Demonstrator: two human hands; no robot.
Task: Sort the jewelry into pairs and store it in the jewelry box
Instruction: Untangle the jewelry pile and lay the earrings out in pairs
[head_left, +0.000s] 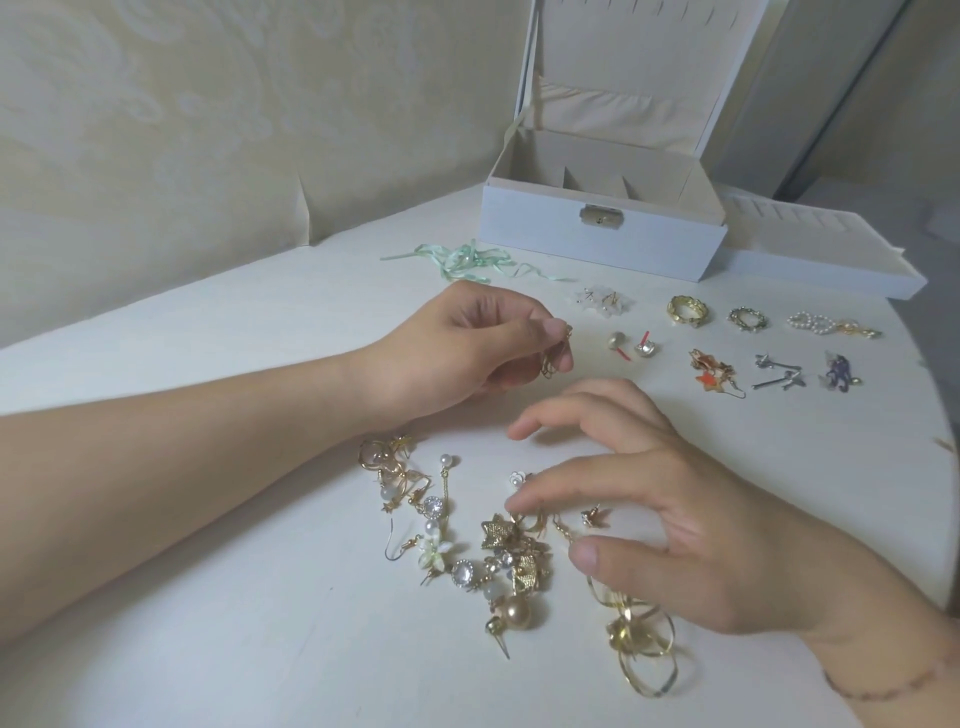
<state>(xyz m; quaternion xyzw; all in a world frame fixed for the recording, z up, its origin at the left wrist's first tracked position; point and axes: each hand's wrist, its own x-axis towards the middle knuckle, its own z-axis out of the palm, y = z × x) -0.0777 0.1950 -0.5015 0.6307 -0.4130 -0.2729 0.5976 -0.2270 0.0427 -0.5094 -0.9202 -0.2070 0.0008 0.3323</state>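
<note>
My left hand (467, 348) pinches a small gold earring (556, 358) between thumb and fingers, above the table's middle. My right hand (670, 519) hovers with spread, bent fingers over a tangled heap of gold and pearl earrings (498, 551); its fingertips reach a gold hook at the heap's upper edge, but I cannot tell whether they hold it. Sorted pairs lie in rows at the right: gold rings (688, 310), pearl studs (631, 347), orange pieces (714, 370), silver pieces (779, 374). The white jewelry box (597, 244) stands open at the back.
A removed white tray (831, 260) lies right of the box. A mint green ribbon (462, 260) sits left of it. A gold ribbon bow (639, 634) lies under my right wrist. The wall runs along the left; the round table's edge curves at the right.
</note>
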